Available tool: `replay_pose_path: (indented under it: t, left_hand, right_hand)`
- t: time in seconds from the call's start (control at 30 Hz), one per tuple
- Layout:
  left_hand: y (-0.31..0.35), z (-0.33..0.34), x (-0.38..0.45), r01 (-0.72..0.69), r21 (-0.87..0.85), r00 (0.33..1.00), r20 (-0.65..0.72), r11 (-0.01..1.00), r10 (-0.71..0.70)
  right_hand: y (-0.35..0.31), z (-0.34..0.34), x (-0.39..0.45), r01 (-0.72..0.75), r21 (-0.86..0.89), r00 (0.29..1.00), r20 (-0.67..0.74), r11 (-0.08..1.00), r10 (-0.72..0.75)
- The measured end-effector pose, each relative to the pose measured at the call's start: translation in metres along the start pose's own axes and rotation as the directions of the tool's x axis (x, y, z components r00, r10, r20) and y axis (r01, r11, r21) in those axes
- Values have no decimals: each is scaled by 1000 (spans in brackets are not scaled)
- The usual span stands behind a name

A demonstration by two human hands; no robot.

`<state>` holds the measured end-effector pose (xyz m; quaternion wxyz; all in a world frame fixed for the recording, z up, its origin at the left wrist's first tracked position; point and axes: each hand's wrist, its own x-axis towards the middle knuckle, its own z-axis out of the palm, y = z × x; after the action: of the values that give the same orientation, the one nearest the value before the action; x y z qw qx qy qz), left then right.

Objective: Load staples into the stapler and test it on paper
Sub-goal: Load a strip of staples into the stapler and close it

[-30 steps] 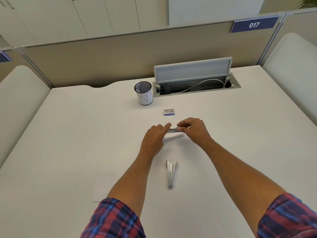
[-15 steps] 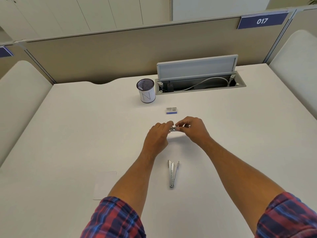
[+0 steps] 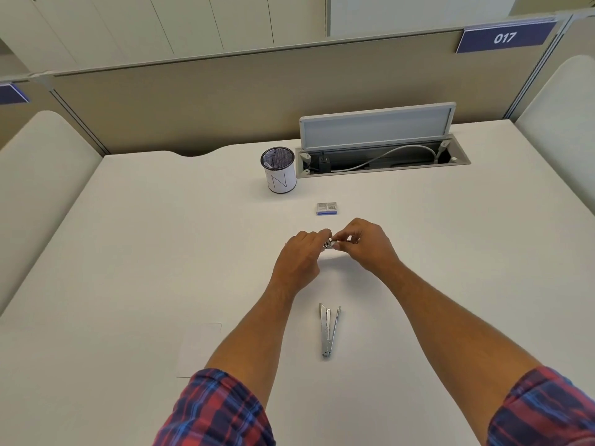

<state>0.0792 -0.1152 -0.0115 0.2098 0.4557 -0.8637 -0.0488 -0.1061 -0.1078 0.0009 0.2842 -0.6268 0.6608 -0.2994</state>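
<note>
A slim metal stapler lies on the white desk near me, its arms spread in a narrow V. Beyond it, my left hand and my right hand meet fingertip to fingertip over the desk, both pinching a small shiny strip of staples, mostly hidden by the fingers. A small staple box with a barcode lies just past my hands. A white sheet of paper rests flat to the left, partly under my left forearm.
A mesh pen cup marked N stands at the back. To its right an open cable tray with a raised lid holds a white cable. Beige partitions enclose the desk on three sides.
My hands have drawn closer together around the staple strip, so less of it shows between the fingers. The stapler, box and paper have not moved.
</note>
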Motion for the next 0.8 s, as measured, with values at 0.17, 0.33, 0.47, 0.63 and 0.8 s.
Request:
replay_pose_path:
  t: [0.17, 0.33, 0.47, 0.63, 0.8]
  left_hand:
    - [-2, -1, 2, -8, -12, 1000, -6, 1000, 8]
    - [0, -4, 7, -12, -6, 1000, 3, 1000, 12]
    - [-1, -6, 8, -3, -14, 1000, -23, 1000, 2]
    - [-4, -7, 9, 11, -12, 1000, -29, 1000, -11]
    - [-3, -6, 10, 21, -28, 999, -40, 999, -22]
  right_hand:
    - [5, -2, -1, 49, -32, 997, -58, 998, -51]
    - [7, 1, -2, 108, -93, 994, -25, 990, -110]
    - [15, -7, -3, 139, -128, 986, -76, 982, -150]
    - [32, -16, -2, 26, -50, 977, -211, 998, -36]
    - [32, -15, 0, -83, 128, 993, -77, 988, 93]
